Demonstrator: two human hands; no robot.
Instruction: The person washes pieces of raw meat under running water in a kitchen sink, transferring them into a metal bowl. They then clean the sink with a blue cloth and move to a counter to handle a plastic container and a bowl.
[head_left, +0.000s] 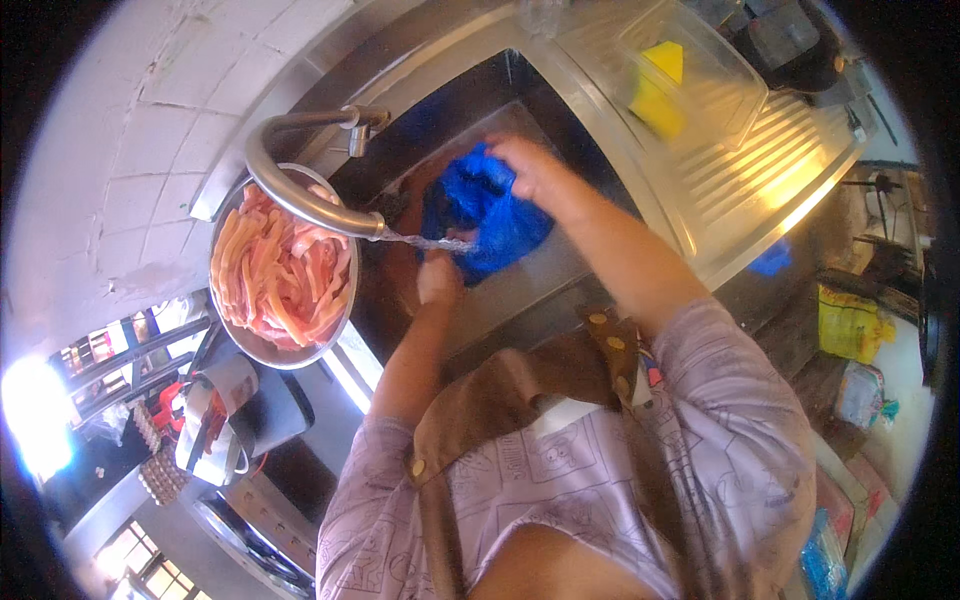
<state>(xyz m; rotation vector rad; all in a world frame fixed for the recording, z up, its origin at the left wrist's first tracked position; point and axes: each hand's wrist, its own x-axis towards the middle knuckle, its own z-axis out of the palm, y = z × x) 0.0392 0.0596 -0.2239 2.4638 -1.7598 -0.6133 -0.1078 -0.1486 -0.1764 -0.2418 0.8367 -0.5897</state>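
Observation:
A blue plastic bag (517, 225) lies bunched with its mouth open in the metal sink basin (517, 124). My right hand (521, 165) grips the bag's far edge. At the near left edge, my left hand (440, 279) holds the bag, its fingertips partly hidden by water and plastic. A stream of water runs from the curved metal faucet (315, 202) into the bag's mouth. To the left of the basin, strips of raw meat (277, 270) fill a round metal bowl (289, 363) under the faucet's arc.
On the ribbed drainboard (739, 187) at right stands a clear plastic container (742, 124) with a yellow item (660, 90) in or behind it. White wall tiles (176, 135) border the left. Egg trays (161, 476) and a stove (240, 540) are at lower left.

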